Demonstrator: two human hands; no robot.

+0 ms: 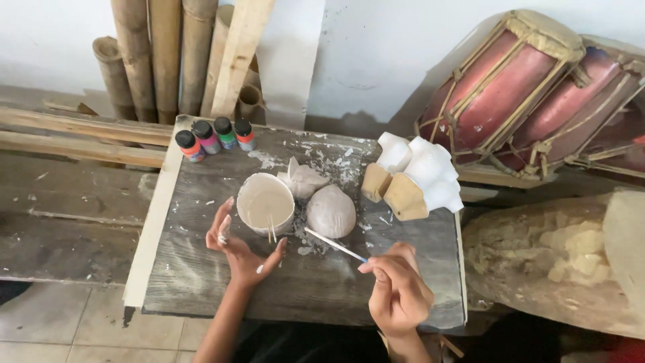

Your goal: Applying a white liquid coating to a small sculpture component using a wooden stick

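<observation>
The work sits on a grey, paint-flecked board laid across a bench. The right hand hovers near the board's near right corner, fingers pinched closed on a thin white-handled brush; the brush tip points toward the middle of the board and ends just beside a rounded, whitewashed carving. The left hand is spread wide and holds nothing, palm up, with its fingertips just beside the near rim of a small bowl of pale paint; a thin stick leans inside the bowl. A second whitish, pointed piece lies just behind the bowl and the carving. By judgement, the step in hand is priming: the rounded carving is being coated white, and the brush sits between loading and stroke. The next move calls for a steady tip placed on the carving's near side, and a left hand that braces the bowl or the piece without tipping it. Four small paint bottles stand in a row at the far left corner. Two larger white-coated wooden pieces occupy the far right corner.
</observation>
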